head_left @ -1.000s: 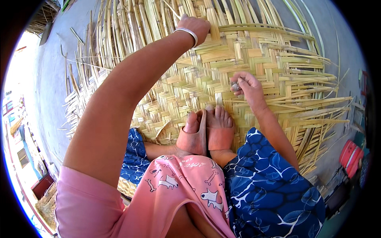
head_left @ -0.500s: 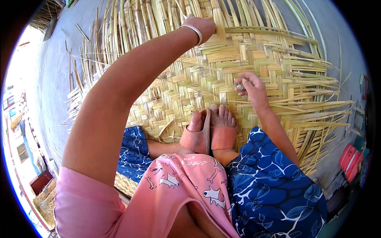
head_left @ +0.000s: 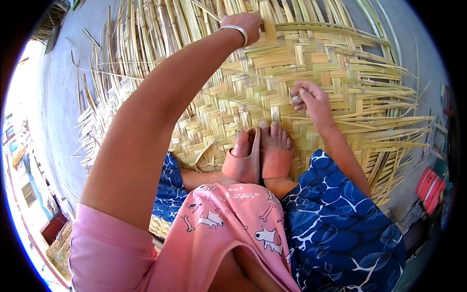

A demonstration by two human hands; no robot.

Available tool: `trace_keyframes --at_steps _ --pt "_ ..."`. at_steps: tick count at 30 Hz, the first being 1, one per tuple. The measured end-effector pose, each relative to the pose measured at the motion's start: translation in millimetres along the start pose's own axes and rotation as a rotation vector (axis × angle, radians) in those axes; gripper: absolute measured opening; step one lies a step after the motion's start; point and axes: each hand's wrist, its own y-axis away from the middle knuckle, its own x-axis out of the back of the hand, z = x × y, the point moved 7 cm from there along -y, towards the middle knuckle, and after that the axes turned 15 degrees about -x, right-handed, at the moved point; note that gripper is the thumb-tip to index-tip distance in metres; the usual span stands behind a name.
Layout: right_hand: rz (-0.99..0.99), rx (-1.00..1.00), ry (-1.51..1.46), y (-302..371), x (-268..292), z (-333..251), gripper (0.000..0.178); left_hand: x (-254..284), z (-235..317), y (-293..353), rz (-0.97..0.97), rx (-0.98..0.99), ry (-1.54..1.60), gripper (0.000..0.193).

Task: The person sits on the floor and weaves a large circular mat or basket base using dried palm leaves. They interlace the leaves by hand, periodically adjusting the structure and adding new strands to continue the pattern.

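Observation:
A large mat (head_left: 311, 63) of pale green-yellow split cane strips lies beneath me, its woven part around my feet. My left hand (head_left: 245, 25), wearing a white bangle, is closed at the far edge of the weave. A thin cane strip (head_left: 206, 9) runs from its fingers toward the upper left; the fingertips are partly hidden. Nearer to me, my right hand (head_left: 315, 102) hovers above or rests on the weave, with fingers curled around a small grey, stone-like lump (head_left: 296, 100).
My feet in orange-pink sandals (head_left: 277, 163) stand on the mat. Loose unwoven strips (head_left: 165, 24) fan out at the far side, and strip ends (head_left: 404, 121) stick out at the right. Grey floor (head_left: 61, 97) surrounds the mat. A red-pink object (head_left: 430, 190) sits at the far right.
The strip at my left hand now slants more to the left. My right hand keeps its hold on the grey lump. The whole view has shifted slightly.

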Motion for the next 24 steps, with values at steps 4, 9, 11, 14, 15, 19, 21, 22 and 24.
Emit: trace_keyframes --at_steps 4,9,11,14,15,19,21,22,24 --pt "0.013 0.002 0.011 1.4 -2.3 -3.3 0.019 -0.8 -7.5 -3.3 0.028 0.062 0.050 0.024" --pt "0.019 -0.001 -0.009 0.6 -1.8 -1.0 0.020 11.6 7.3 3.8 -0.104 -0.174 -0.201 0.017" --pt "0.016 0.000 -0.017 0.3 -0.3 -0.1 0.020 13.3 12.4 5.7 -0.141 -0.273 -0.269 0.015" --pt "0.001 -0.004 -0.020 1.8 0.9 1.0 0.020 12.2 14.6 3.4 -0.144 -0.319 -0.280 0.015" --pt "-0.005 0.001 -0.015 0.5 0.4 2.2 0.020 11.9 15.0 3.2 -0.149 -0.325 -0.280 0.015" --pt "-0.018 0.008 -0.010 -3.4 1.4 5.3 0.021 10.4 9.8 -1.4 -0.144 -0.271 -0.215 0.018" --pt "-0.009 0.004 -0.012 -2.4 2.0 4.0 0.021 8.8 7.7 -6.8 -0.129 -0.257 -0.193 0.017" --pt "0.001 0.000 -0.013 -1.6 3.6 3.1 0.021 8.4 7.2 -11.4 -0.123 -0.241 -0.185 0.017" --pt "0.009 -0.006 -0.006 0.5 2.8 1.6 0.021 4.6 -13.2 -25.1 -0.055 -0.135 -0.105 0.019"
